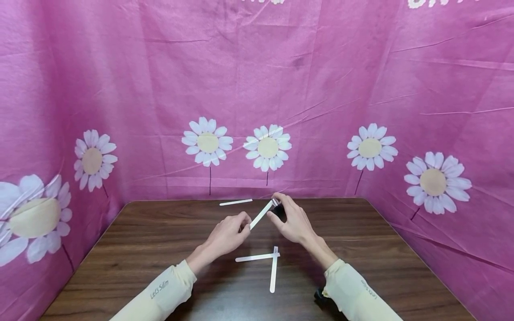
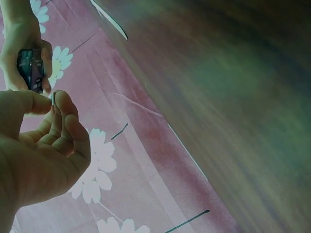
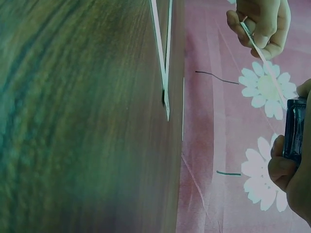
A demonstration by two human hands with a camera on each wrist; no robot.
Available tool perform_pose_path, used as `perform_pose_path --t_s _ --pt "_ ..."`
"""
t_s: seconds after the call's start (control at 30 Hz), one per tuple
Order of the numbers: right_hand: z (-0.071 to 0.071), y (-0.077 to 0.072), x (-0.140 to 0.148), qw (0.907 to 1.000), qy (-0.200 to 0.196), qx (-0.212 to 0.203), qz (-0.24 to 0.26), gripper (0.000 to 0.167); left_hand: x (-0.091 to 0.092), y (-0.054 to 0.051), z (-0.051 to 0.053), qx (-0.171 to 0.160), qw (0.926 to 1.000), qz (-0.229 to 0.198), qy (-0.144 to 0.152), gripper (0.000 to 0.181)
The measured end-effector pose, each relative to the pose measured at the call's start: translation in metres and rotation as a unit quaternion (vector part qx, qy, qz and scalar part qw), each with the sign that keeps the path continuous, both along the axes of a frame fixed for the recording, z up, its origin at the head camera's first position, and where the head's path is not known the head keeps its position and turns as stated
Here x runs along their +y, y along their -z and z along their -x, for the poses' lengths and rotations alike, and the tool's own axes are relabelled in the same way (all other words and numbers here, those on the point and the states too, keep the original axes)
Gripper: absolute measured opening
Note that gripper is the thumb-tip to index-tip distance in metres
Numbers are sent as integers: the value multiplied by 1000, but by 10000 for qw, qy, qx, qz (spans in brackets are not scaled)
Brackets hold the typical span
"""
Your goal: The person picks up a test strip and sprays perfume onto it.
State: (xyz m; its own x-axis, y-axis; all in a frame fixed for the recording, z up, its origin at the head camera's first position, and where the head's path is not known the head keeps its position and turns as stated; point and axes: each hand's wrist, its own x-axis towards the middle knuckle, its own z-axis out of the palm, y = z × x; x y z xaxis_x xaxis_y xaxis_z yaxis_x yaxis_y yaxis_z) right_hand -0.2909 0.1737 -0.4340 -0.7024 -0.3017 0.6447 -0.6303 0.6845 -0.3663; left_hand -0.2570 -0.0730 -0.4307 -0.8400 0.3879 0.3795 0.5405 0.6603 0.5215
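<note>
We judge the work about halfway: two crossed strips (image 1: 274, 273) lie at six o'clock from the hands, while a loose strip (image 1: 235, 202) waits unjoined at ten. Our left hand (image 1: 227, 233) pinches a held strip (image 1: 261, 215) slanting toward one o'clock, to the black object (image 1: 279, 213) our right hand (image 1: 295, 220) grips. The right wrist view bares that object's glossy face, mostly hidden in the head view.

The strip (image 1: 260, 216) looks smooth, the table (image 1: 361, 240) wood-grained, the backdrop (image 1: 305, 89) cloth.

Lettering (image 1: 415, 3) — cropped; black object (image 1: 279, 213) — part-hidden.
</note>
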Motion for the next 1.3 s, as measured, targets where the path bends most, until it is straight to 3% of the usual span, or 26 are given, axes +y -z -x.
perform_pose_path --t_s 0.9,1.3 --pt "2 5 -1 9996 -109 120 -250 49 0 0 0 -16 10000 -16 -8 5" --pt "0 2 0 9999 -95 74 -50 53 -2 1 3 -15 10000 -66 -43 6"
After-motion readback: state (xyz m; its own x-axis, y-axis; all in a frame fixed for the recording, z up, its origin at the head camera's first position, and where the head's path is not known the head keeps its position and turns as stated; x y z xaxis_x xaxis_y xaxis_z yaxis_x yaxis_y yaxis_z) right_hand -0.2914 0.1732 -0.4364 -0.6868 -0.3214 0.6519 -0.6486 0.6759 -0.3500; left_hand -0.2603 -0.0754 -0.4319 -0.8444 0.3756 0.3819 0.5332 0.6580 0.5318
